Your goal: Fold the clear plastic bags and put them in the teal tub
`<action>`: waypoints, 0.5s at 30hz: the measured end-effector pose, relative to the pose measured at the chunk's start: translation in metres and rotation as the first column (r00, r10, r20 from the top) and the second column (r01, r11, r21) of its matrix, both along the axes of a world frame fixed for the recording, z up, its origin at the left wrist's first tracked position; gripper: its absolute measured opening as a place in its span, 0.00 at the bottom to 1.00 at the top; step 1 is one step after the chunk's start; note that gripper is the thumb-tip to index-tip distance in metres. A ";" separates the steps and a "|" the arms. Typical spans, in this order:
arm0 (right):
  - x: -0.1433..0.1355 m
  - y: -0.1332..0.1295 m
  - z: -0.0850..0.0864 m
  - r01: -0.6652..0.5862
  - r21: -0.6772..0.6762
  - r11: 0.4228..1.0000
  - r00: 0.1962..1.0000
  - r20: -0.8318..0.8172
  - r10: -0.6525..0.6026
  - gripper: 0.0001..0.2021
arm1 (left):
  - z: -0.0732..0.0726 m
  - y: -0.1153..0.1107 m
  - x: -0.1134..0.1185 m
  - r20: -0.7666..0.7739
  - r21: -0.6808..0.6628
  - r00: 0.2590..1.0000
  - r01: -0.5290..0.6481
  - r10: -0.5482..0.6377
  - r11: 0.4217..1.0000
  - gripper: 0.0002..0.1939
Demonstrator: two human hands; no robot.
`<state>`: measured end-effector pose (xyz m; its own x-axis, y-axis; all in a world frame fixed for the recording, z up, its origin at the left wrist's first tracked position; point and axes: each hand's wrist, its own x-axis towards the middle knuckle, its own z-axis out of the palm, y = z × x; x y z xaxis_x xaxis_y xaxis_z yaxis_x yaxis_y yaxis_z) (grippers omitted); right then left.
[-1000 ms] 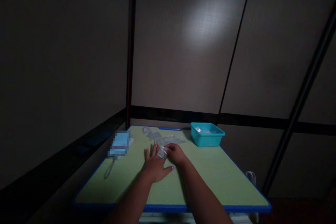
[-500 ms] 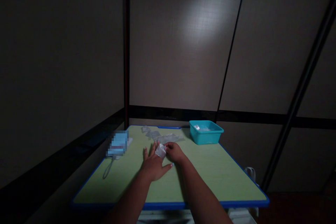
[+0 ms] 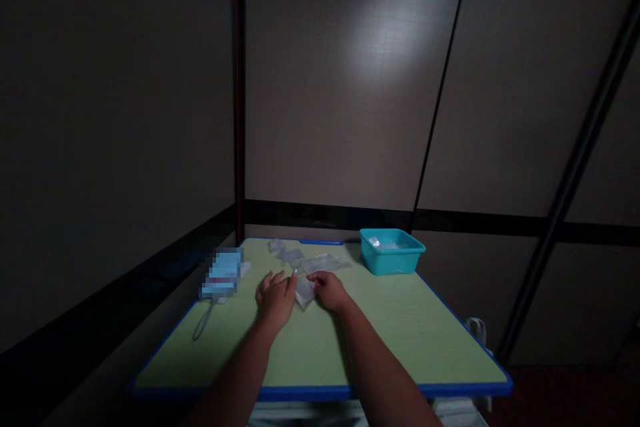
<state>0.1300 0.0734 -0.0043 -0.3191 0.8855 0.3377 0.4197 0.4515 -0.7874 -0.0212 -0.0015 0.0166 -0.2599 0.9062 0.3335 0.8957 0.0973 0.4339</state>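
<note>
The clear packet [image 3: 303,295] lay on the green tabletop [image 3: 400,333] between the two hands, as I saw it through the head camera. The right hand [image 3: 329,289] pinched its right edge in the fingertips; the left hand [image 3: 277,300] had its thumb at the left edge, but I couldn't tell whether it gripped. Farther back I saw other clear bags [image 3: 323,263] and, to the right, a teal basin [image 3: 393,263].

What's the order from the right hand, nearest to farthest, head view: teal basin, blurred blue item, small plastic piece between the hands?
From the right hand:
1. Small plastic piece: at the fingertips, on the hand's left.
2. Teal basin: to the right, farther back.
3. Blurred blue item: far over to the left.
</note>
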 end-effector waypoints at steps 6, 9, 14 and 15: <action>-0.001 -0.002 0.000 -0.004 0.009 1.000 1.000 -0.006 0.004 0.13 | -0.001 0.004 -0.009 0.006 0.041 0.998 -0.060 0.060 0.997 0.17; -0.002 -0.002 0.000 -0.013 0.006 1.000 0.999 -0.032 0.013 0.12 | -0.002 0.002 -0.008 0.003 0.053 0.999 -0.054 0.054 0.997 0.11; -0.004 -0.002 0.001 -0.027 0.015 1.000 0.996 -0.083 0.028 0.15 | -0.002 -0.001 -0.006 0.015 0.080 0.999 -0.050 0.049 0.996 0.09; -0.005 -0.002 0.001 -0.029 0.020 0.999 0.995 -0.093 0.031 0.16 | -0.001 -0.001 -0.006 0.019 0.087 0.999 -0.047 0.046 0.995 0.09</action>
